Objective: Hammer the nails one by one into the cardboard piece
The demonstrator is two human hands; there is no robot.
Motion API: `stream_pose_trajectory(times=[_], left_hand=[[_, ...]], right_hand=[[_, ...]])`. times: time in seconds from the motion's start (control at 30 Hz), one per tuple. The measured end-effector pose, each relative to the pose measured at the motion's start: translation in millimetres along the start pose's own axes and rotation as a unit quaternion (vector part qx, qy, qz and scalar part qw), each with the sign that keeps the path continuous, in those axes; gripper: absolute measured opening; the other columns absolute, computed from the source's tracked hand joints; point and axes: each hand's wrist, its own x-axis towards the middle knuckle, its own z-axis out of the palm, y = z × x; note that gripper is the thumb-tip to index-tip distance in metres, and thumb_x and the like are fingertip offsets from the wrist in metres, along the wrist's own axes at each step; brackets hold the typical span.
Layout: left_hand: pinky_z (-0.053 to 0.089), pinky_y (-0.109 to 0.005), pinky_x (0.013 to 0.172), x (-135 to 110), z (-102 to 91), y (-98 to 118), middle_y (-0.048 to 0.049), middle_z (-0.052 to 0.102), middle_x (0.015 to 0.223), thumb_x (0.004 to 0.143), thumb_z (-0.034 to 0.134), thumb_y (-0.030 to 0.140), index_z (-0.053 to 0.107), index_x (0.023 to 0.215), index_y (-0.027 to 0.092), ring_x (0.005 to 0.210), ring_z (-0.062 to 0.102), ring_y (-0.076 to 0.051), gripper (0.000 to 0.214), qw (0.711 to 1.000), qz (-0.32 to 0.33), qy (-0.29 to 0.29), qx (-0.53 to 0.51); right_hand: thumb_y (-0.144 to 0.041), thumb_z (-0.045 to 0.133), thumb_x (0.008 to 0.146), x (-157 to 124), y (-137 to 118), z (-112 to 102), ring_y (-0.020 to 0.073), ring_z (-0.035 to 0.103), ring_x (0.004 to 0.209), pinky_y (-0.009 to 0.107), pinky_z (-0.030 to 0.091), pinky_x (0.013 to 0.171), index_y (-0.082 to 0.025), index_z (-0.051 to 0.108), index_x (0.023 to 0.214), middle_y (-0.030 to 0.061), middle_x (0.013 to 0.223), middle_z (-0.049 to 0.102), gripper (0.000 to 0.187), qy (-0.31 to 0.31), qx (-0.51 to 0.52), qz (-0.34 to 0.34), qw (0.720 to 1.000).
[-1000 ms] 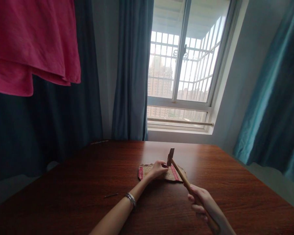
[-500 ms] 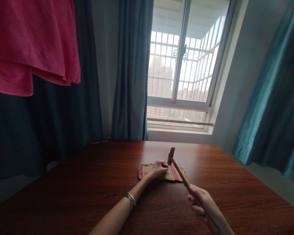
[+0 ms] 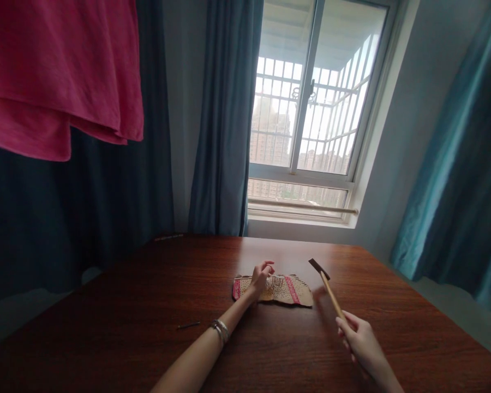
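In the head view, a flat tan piece of cardboard (image 3: 284, 296) with pink bands and many small dark dots lies on the wooden table. Several thin dark nails (image 3: 277, 281) stand in rows near its middle. My left hand (image 3: 262, 274) is over the cardboard's far edge, left of the nails, its fingers loosely bent and apart with nothing visible in them. My right hand (image 3: 360, 335) is closed around the wooden handle of a hammer (image 3: 331, 295). The hammer's dark head is raised above the table, to the right of the cardboard and apart from it.
A thin dark stick-like object (image 3: 189, 325) lies on the wooden table (image 3: 126, 322), left of my forearm. Another slim item (image 3: 168, 237) rests at the far left edge. Pink cloth (image 3: 61, 76) hangs at upper left. Blue curtains (image 3: 221, 136) and a barred window (image 3: 306, 109) stand behind.
The hammer has swung right, away from the cardboard, and its head has turned. My left hand has drawn slightly left and up, its fingers loosened, uncovering the rows of nails.
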Motion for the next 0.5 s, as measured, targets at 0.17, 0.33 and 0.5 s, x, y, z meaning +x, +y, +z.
stream_pose_trajectory(times=[0.17,0.33,0.5], left_hand=[[0.041,-0.024,0.058,5,-2.3,-8,-0.0029,0.057,0.058,0.059,0.037,0.018,0.061,0.070,0.013,0.058,0.053,-0.014,0.027,0.994,-0.033,0.054,-0.086],[0.032,-0.021,0.050,7,-1.9,-15,0.0005,0.046,0.047,0.051,0.035,0.013,0.048,0.050,0.017,0.047,0.042,-0.011,0.014,0.994,-0.026,0.075,-0.074],[0.029,-0.021,0.048,7,-1.6,-18,0.0017,0.042,0.044,0.047,0.034,0.011,0.042,0.046,0.018,0.045,0.039,-0.010,0.011,0.993,-0.022,0.070,-0.091]], right_hand=[[-0.049,0.050,0.065,14,23,-22,0.0136,0.049,0.035,0.022,0.034,0.029,-0.013,0.059,0.098,-0.0023,0.048,0.054,0.049,0.037,-0.110,0.011,0.993],[-0.048,0.043,0.071,24,33,-41,0.0189,0.058,0.045,0.025,0.040,0.036,-0.013,0.060,0.096,0.0025,0.053,0.060,0.046,0.021,-0.221,0.025,0.975],[-0.043,0.044,0.071,30,34,-53,0.0247,0.065,0.063,0.028,0.044,0.051,-0.015,0.066,0.082,0.0101,0.066,0.069,0.038,0.014,-0.372,-0.020,0.928]])
